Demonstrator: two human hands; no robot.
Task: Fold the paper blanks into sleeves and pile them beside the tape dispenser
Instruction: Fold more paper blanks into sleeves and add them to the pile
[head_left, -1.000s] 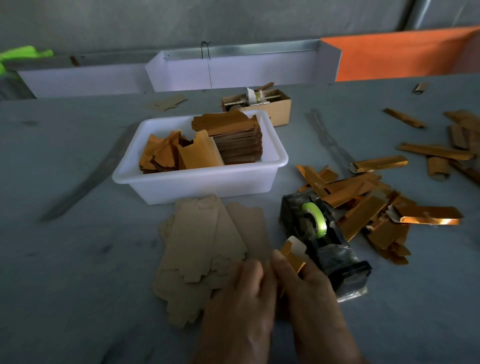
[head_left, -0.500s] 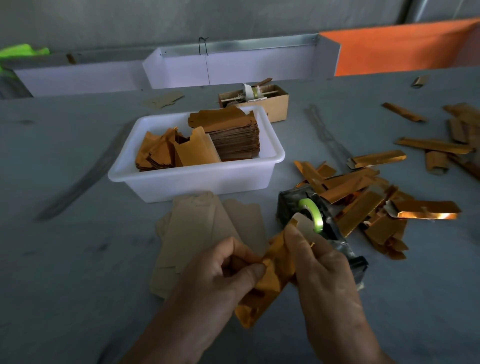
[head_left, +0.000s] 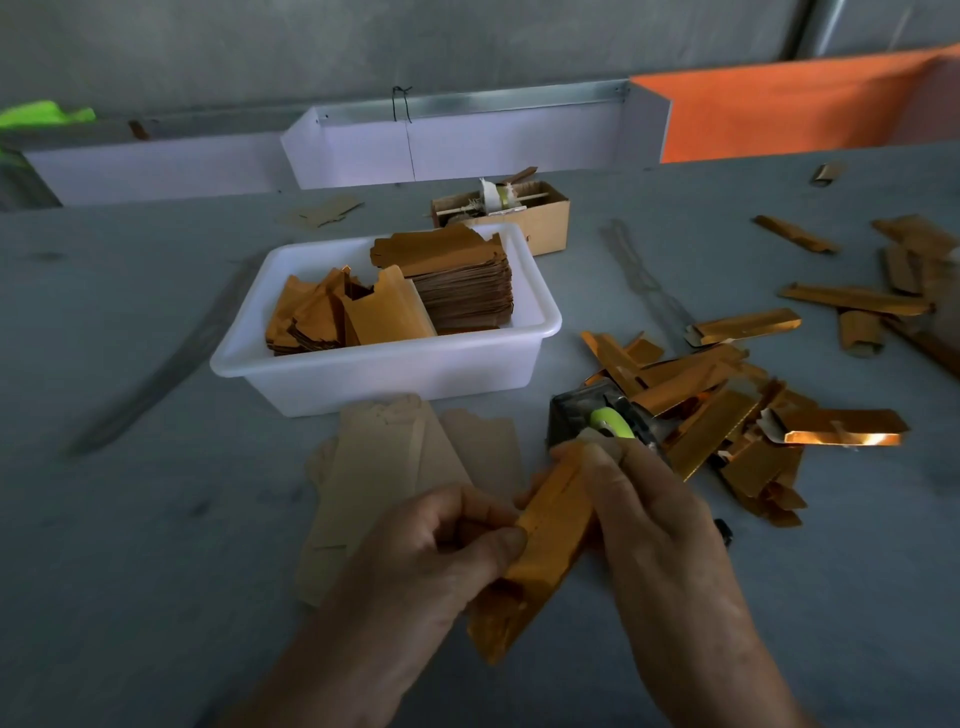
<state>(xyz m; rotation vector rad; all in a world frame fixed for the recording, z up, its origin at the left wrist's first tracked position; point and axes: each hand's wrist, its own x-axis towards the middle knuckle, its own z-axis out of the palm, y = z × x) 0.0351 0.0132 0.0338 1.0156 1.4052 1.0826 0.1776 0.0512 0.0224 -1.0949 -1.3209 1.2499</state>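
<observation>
Where a second ago the gold paper blank (head_left: 545, 551) lay low on the bench (head_left: 130, 519) under both hands, it is now lifted clear and held slantwise between them, already narrowed into a long strip, so the fold looks well under way and the sleeve close to formed. The left hand (head_left: 447, 561) pinches its middle edge between thumb and curled fingers (head_left: 483, 512), while the right hand (head_left: 654, 519) grips the upper end, its fingers wrapped round the far side. Half a second ago the blank was still crumpled and wider; it now reads flatter and straighter. Just behind the right hand sits the tape dispenser (head_left: 608, 415), and beside it, to the right, the pile of finished sleeves (head_left: 727, 415) where this one should go. Flat blanks (head_left: 389, 467) lie on the bench under the left hand, and more fill the white tub (head_left: 395, 364) beyond.
</observation>
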